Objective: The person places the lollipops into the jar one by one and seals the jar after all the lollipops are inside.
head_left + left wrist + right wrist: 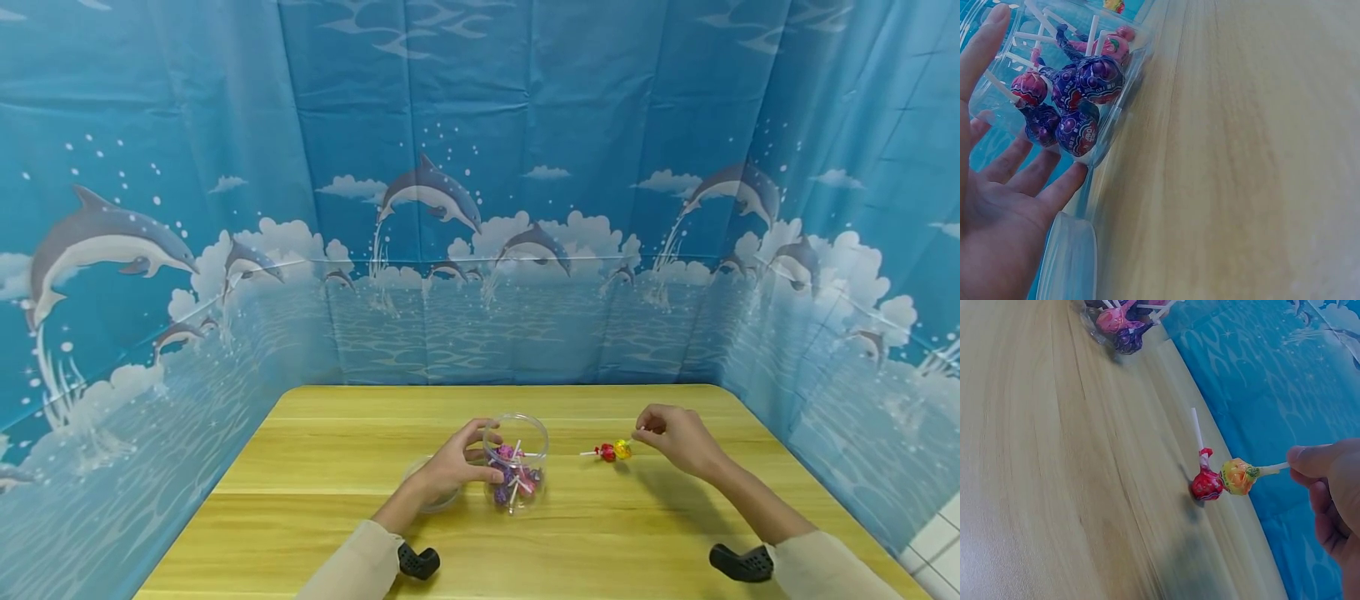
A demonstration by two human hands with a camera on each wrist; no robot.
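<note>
Lying leftmost on the desk (337, 425), partly hidden by my left hand (455, 462), is a clear round lid (1071, 262). Just right of it my left hand spans the clear jar (537, 461), thumb on the near side and fingers round the far side, a hold that I judge is meant to steady it. The jar is uncovered; inside, purple-wrapped lollipops (1077, 132) and pink-wrapped lollipops (1116, 49) sit jumbled, their white sticks pointing several ways.

Farther right, apart from the jar, a red-wrapped lollipop (1207, 485) seems to rest on the desk, its stick pointing back toward the jar. Its head appears to touch the head of a yellow-wrapped lollipop (1239, 476), whose stick I pinch near the end between the thumb and finger of my right hand (678, 437).

I take the step in hand to be setting down or picking up this yellow one; which of the two, I cannot tell. Either way, the next move calls for a light, steady pinch on that thin stick: letting go only once the head is settled, or lifting cleanly so the red one is not nudged or rolled.
</note>
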